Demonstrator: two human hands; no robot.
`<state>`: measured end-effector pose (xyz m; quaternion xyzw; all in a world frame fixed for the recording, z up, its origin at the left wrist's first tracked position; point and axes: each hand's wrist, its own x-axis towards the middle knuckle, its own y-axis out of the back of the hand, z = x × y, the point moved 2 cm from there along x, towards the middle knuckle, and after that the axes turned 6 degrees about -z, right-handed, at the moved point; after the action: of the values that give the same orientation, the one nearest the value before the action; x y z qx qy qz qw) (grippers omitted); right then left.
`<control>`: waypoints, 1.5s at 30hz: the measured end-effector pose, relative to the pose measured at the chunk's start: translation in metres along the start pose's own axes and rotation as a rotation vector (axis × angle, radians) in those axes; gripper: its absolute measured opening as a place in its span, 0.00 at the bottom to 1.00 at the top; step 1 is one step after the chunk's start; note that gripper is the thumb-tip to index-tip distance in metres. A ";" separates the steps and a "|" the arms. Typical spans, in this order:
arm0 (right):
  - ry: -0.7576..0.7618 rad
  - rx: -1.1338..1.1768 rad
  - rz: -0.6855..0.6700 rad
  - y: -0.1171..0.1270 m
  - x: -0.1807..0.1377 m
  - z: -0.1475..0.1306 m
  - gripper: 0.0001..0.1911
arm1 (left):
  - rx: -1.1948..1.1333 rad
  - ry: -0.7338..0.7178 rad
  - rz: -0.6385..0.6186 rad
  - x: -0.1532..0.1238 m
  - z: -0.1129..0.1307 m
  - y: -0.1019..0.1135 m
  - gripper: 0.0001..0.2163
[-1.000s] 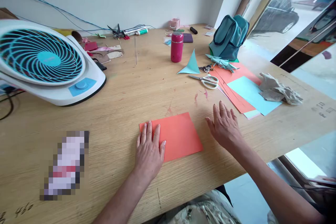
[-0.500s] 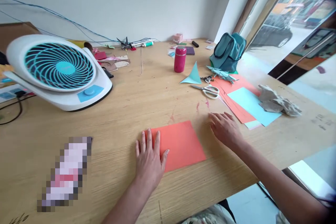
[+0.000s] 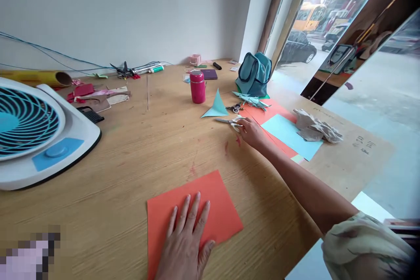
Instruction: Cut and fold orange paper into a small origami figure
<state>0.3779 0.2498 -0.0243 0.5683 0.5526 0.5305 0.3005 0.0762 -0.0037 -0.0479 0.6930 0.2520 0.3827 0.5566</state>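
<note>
My left hand (image 3: 186, 241) lies flat with fingers spread on an orange sheet of paper (image 3: 210, 203) near the front edge of the wooden table (image 3: 138, 153). My right hand (image 3: 252, 132) is stretched forward and rests on the white-handled scissors (image 3: 229, 121), fingers curled over the handles. Just beyond the scissors stands a folded light-blue paper triangle (image 3: 215, 106). To the right of the hand lies a stack of orange sheets with a light-blue sheet (image 3: 288, 135) on top.
A white and blue desk fan (image 3: 36, 135) fills the left side. A magenta bottle (image 3: 197, 87), a teal bag (image 3: 254, 74), crumpled grey paper (image 3: 316, 126) and a cardboard tube (image 3: 36, 78) stand further back. Pens and scraps line the wall. A window is on the right.
My right hand left the table beside the orange sheet and reached forward onto the scissors. The view shifted up and right; my left hand stays on the sheet.
</note>
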 end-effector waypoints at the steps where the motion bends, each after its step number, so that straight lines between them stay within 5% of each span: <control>1: 0.008 -0.011 -0.011 -0.001 0.003 0.000 0.13 | 0.002 -0.006 -0.008 0.000 -0.001 -0.002 0.30; 13: 0.060 -0.041 -0.206 0.004 0.001 0.015 0.19 | -0.186 0.022 -0.173 -0.003 -0.001 0.019 0.27; 19: 0.001 -0.131 -0.206 0.004 0.002 0.020 0.25 | -0.215 0.240 -0.205 -0.001 -0.036 0.018 0.23; 29: -0.053 -0.240 -0.284 0.008 -0.001 0.003 0.17 | -0.256 0.452 -0.614 0.050 -0.080 0.046 0.31; 34: -0.063 -0.164 -0.240 0.019 -0.035 -0.001 0.17 | -0.362 0.489 -0.655 0.063 -0.078 0.051 0.29; 39: -0.069 -0.018 -0.211 0.024 -0.069 0.002 0.16 | -0.579 0.571 -0.638 0.060 -0.079 0.050 0.25; 42: -0.100 0.133 -0.200 0.029 -0.085 0.003 0.17 | -0.843 0.584 -0.631 0.057 -0.087 0.052 0.13; 45: -0.106 0.352 -0.207 0.038 -0.103 -0.002 0.21 | -1.171 0.642 -0.566 0.054 -0.097 0.053 0.11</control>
<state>0.4055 0.1439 -0.0163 0.5795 0.6756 0.3613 0.2780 0.0248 0.0806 0.0256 0.0428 0.3264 0.4808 0.8126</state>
